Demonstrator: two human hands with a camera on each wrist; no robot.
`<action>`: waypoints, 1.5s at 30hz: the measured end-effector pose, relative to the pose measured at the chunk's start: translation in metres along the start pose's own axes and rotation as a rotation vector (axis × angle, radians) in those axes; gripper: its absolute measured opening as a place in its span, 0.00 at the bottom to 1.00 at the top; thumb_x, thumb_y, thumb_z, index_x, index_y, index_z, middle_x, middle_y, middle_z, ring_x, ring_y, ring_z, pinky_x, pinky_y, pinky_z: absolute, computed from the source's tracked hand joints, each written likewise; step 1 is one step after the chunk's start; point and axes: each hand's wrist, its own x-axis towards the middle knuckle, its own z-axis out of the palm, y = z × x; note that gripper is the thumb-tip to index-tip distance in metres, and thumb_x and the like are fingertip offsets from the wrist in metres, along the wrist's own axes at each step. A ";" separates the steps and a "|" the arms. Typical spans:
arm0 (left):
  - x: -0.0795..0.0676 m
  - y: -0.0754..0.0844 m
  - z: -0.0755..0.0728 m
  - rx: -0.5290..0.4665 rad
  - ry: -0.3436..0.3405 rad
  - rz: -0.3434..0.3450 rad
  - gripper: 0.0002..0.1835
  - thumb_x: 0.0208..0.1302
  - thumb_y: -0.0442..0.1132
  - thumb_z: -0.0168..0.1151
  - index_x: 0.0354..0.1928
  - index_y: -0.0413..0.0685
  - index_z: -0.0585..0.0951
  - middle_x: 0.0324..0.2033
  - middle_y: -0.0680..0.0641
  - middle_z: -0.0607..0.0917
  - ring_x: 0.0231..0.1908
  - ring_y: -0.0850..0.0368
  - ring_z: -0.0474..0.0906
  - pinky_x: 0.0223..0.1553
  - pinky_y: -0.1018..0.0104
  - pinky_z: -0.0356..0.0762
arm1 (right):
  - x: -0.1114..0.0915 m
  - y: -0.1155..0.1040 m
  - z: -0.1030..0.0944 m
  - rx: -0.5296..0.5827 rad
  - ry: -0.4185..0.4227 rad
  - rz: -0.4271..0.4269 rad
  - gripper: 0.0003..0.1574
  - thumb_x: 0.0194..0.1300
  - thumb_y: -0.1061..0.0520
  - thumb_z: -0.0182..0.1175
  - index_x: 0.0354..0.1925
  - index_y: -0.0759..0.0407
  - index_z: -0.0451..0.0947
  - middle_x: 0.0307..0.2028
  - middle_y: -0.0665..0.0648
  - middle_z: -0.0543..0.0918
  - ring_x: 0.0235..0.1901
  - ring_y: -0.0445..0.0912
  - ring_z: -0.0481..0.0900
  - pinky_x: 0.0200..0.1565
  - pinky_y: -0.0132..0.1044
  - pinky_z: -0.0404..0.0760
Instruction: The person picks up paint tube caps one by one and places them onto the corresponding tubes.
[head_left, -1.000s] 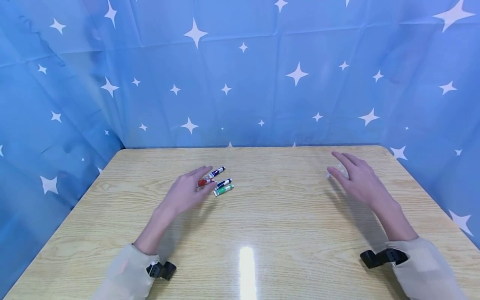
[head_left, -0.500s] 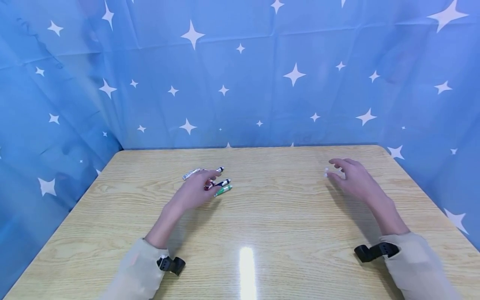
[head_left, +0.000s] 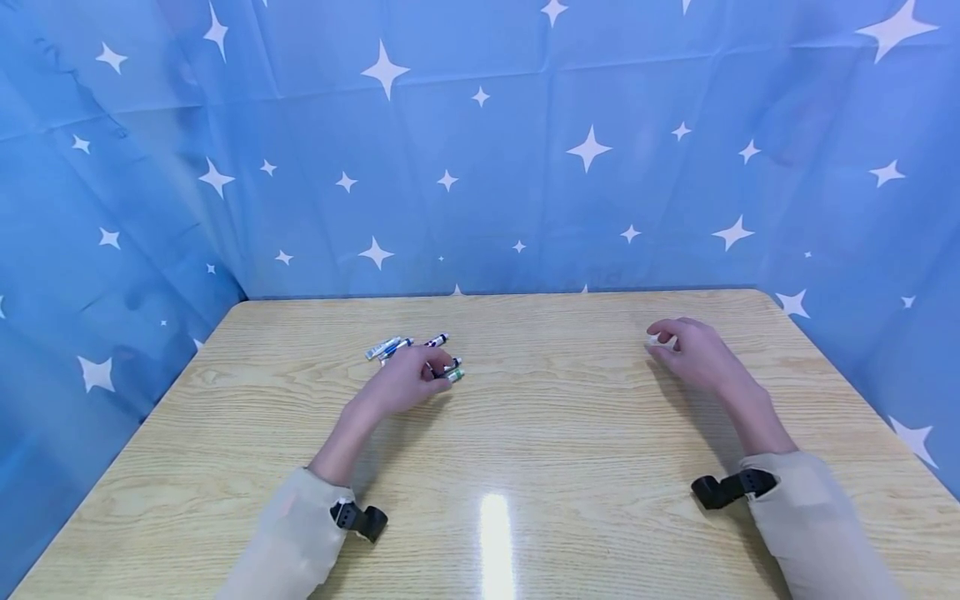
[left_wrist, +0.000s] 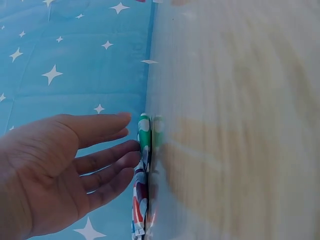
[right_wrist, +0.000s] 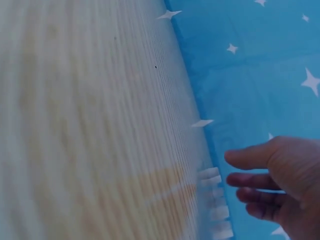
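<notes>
My left hand (head_left: 405,377) hovers over a group of small paint tubes, its thumb and fingers apart. In the left wrist view, a green tube (left_wrist: 144,134) lies right at the fingertips, and a dark red tube (left_wrist: 140,190) is below it. Beyond the hand, a pale tube (head_left: 382,347), a blue tube (head_left: 399,345) and a dark blue tube (head_left: 437,340) show in the head view; others are partly hidden. My right hand (head_left: 693,354), fingers bent and thumb apart, reaches over several small whitish pieces (right_wrist: 214,192), their kind unclear, with fingertips close to them.
A light wooden table (head_left: 570,433) spreads under both hands, with a bright light reflection near its front. Behind it and at the sides hangs a blue star-patterned cloth (head_left: 480,183). Black wrist cameras sit on both sleeves.
My left hand has moved right and lower across the tubes, uncovering the pale and blue ones and covering the red one. My right hand has shifted left, its fingers bending closer over the whitish pieces.
</notes>
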 end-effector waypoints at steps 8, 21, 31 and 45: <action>0.006 -0.001 0.004 0.005 -0.029 -0.041 0.14 0.52 0.34 0.67 0.43 0.42 0.80 0.29 0.51 0.80 0.30 0.60 0.74 0.32 0.66 0.73 | 0.006 0.003 0.006 0.030 -0.025 0.031 0.15 0.62 0.60 0.57 0.46 0.67 0.76 0.34 0.61 0.79 0.33 0.52 0.75 0.33 0.46 0.74; 0.013 0.002 0.009 0.023 -0.022 -0.089 0.11 0.51 0.32 0.67 0.38 0.44 0.79 0.28 0.52 0.81 0.30 0.61 0.76 0.32 0.67 0.73 | 0.007 0.006 0.006 0.014 -0.056 0.035 0.08 0.62 0.64 0.56 0.39 0.65 0.79 0.33 0.60 0.79 0.33 0.52 0.75 0.35 0.46 0.73; 0.014 -0.001 0.012 0.043 -0.012 -0.063 0.04 0.53 0.34 0.65 0.32 0.44 0.81 0.25 0.54 0.80 0.27 0.63 0.75 0.32 0.68 0.73 | 0.010 0.002 0.004 0.020 -0.013 0.024 0.09 0.63 0.60 0.57 0.40 0.63 0.78 0.32 0.58 0.79 0.30 0.49 0.74 0.32 0.43 0.72; 0.014 0.016 0.007 -0.104 0.050 -0.022 0.06 0.52 0.35 0.62 0.34 0.47 0.80 0.27 0.54 0.79 0.28 0.60 0.75 0.30 0.67 0.75 | 0.016 -0.051 -0.007 0.138 0.108 -0.141 0.06 0.63 0.56 0.56 0.37 0.57 0.78 0.27 0.49 0.80 0.27 0.42 0.74 0.28 0.35 0.73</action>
